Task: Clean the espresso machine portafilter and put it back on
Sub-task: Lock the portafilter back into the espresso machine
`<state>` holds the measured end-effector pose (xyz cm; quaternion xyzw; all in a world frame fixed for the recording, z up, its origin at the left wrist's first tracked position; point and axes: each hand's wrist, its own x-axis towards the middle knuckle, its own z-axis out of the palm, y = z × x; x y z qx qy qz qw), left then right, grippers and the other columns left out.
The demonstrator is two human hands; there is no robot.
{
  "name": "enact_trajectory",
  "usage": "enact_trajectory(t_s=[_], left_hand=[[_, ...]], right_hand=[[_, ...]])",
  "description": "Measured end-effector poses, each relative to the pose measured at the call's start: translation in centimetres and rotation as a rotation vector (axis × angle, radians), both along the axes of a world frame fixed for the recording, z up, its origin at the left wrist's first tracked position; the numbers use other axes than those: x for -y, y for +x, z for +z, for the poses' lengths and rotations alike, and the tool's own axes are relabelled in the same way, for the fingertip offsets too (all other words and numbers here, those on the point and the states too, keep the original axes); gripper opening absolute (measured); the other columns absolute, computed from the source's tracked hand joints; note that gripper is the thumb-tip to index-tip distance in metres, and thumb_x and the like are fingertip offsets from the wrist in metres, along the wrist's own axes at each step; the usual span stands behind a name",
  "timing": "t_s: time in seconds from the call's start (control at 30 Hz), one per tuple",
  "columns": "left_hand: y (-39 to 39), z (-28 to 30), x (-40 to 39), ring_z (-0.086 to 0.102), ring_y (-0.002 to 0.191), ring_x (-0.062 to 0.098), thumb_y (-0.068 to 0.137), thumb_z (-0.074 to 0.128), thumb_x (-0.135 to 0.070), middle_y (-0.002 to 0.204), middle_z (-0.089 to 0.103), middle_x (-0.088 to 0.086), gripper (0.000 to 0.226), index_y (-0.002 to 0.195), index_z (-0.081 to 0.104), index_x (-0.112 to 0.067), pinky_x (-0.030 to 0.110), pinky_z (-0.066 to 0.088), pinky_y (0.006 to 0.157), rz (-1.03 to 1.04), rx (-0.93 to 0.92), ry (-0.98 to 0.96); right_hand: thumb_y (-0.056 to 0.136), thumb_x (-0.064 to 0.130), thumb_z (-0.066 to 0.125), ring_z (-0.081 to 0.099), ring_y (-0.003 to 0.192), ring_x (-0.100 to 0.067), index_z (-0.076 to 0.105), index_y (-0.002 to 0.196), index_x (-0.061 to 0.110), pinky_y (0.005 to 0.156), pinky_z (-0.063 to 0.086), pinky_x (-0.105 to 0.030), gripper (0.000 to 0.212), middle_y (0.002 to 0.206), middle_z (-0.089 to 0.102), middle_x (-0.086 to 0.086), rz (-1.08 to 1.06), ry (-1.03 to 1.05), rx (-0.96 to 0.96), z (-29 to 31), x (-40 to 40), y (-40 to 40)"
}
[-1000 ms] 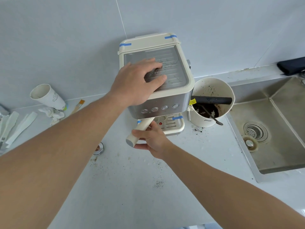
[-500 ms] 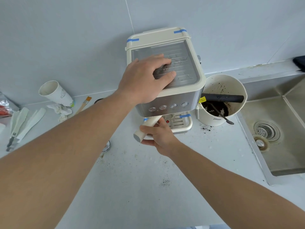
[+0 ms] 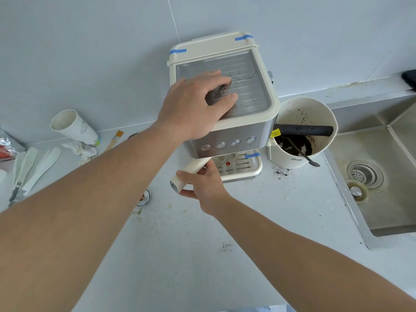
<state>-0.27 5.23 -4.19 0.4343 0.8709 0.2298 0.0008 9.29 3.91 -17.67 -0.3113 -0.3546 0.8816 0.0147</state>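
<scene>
Item: espresso machine [image 3: 234,122], one, cream and steel, stood on the counter [image 3: 180,255] against the wall at 12 o'clock. Four round buttons are counted on its front panel; three strips of blue tape are seen on the body.

Item: left hand [image 3: 198,106], laid flat on the machine's top tray with the fingers spread, gripping nothing. It is judged to be placed there so that the machine is braced against a twisting pull.

Item: portafilter [image 3: 189,173], one. Its cream handle is seen projecting from under the brew head toward 7 o'clock; the basket end is hidden beneath the machine, so whether it is locked in cannot be told.

Item: right hand [image 3: 204,183], closed around the handle near its outer end, judged placed for leverage in turning.

Item: grounds bin [image 3: 304,131], one, at 3 o'clock of the machine, just beside it, holding dark coffee grounds, one black bar and one spoon.

Item: sink [image 3: 382,176], one, at 3 o'clock.

Item: paper cup [image 3: 72,128], one, tipped, at 9 o'clock, with one brush [image 3: 114,139] near it.

Loose grounds are scattered over the counter.
</scene>
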Motion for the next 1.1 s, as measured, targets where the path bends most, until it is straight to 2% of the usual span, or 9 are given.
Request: enact_trajectory(t_s=[0.13, 0.27, 0.43, 0.6, 0.73, 0.87, 0.97, 1.1], left_hand=[[0.0, 0.1, -0.1, 0.036, 0.138, 0.001, 0.087, 0.047, -0.059, 0.148, 0.045, -0.015, 0.045, 0.128, 0.056, -0.04, 0.043, 0.018, 0.118, 0.001, 0.008, 0.012], [0.1, 0.2, 0.0, 0.036, 0.138, 0.002, 0.087, 0.047, -0.058, 0.148, 0.045, -0.015, 0.046, 0.129, 0.056, -0.04, 0.043, 0.019, 0.118, 0.003, 0.013, 0.008], [0.1, 0.2, 0.0, 0.035, 0.138, 0.002, 0.088, 0.047, -0.058, 0.148, 0.045, -0.016, 0.046, 0.129, 0.056, -0.04, 0.042, 0.019, 0.118, 0.005, 0.017, 0.01], [0.2, 0.2, 0.0, 0.036, 0.138, 0.002, 0.088, 0.047, -0.059, 0.148, 0.045, -0.016, 0.045, 0.128, 0.056, -0.04, 0.041, 0.018, 0.118, 0.005, 0.017, 0.014], [0.2, 0.3, 0.0, 0.036, 0.138, 0.001, 0.088, 0.047, -0.058, 0.148, 0.045, -0.016, 0.045, 0.128, 0.056, -0.04, 0.041, 0.017, 0.118, 0.011, 0.027, 0.014], [0.4, 0.4, 0.1, 0.036, 0.138, 0.002, 0.088, 0.047, -0.058, 0.148, 0.044, -0.017, 0.045, 0.128, 0.057, -0.04, 0.041, 0.018, 0.118, 0.016, 0.032, 0.013], [0.4, 0.4, 0.1, 0.035, 0.138, 0.001, 0.088, 0.048, -0.058, 0.148, 0.045, -0.017, 0.044, 0.128, 0.057, -0.041, 0.042, 0.019, 0.118, 0.023, 0.036, 0.019], [0.3, 0.3, 0.1, 0.036, 0.138, 0.001, 0.087, 0.048, -0.058, 0.148, 0.045, -0.018, 0.045, 0.128, 0.056, -0.04, 0.042, 0.02, 0.118, 0.023, 0.035, 0.021]], right_hand=[[0.073, -0.003, 0.079, 0.064, 0.116, -0.036, 0.052, 0.112, 0.013, 0.069, 0.064, -0.044, 0.05, 0.11, 0.059, -0.01, -0.03, -0.001, 0.043, 0.2, -0.2, -0.9], [0.073, -0.004, 0.08, 0.066, 0.1, -0.03, 0.053, 0.103, 0.015, 0.067, 0.064, -0.044, 0.044, 0.104, 0.06, -0.006, -0.074, -0.091, 0.05, 0.9, 0.3, -2.3], [0.072, -0.002, 0.081, 0.065, 0.113, -0.035, 0.054, 0.115, 0.014, 0.066, 0.063, -0.043, 0.054, 0.107, 0.061, -0.006, -0.116, -0.103, 0.041, 1.1, 1.1, -2.6], [0.074, -0.002, 0.08, 0.066, 0.105, -0.03, 0.052, 0.115, 0.012, 0.066, 0.064, -0.042, 0.051, 0.107, 0.061, -0.007, -0.094, -0.074, 0.034, 1.1, 1.7, -1.7], [0.074, -0.004, 0.079, 0.062, 0.09, -0.02, 0.052, 0.117, 0.012, 0.067, 0.064, -0.043, 0.053, 0.105, 0.058, -0.007, -0.087, -0.025, 0.032, 1.1, 1.8, -1.2], [0.074, -0.004, 0.079, 0.061, 0.092, -0.021, 0.052, 0.12, 0.013, 0.067, 0.064, -0.042, 0.056, 0.108, 0.056, -0.009, -0.058, 0.028, 0.018, 0.8, 1.4, -0.5], [0.075, -0.005, 0.077, 0.061, 0.093, -0.023, 0.054, 0.114, 0.015, 0.069, 0.063, -0.041, 0.05, 0.106, 0.056, -0.009, -0.012, 0.054, -0.006, 0.6, 0.9, 0.5], [0.077, -0.015, 0.066, 0.063, 0.087, -0.03, 0.053, 0.107, 0.02, 0.082, 0.057, -0.055, 0.048, 0.094, 0.057, -0.009, 0.051, 0.026, -0.042, 0.3, -0.5, 2.5]])
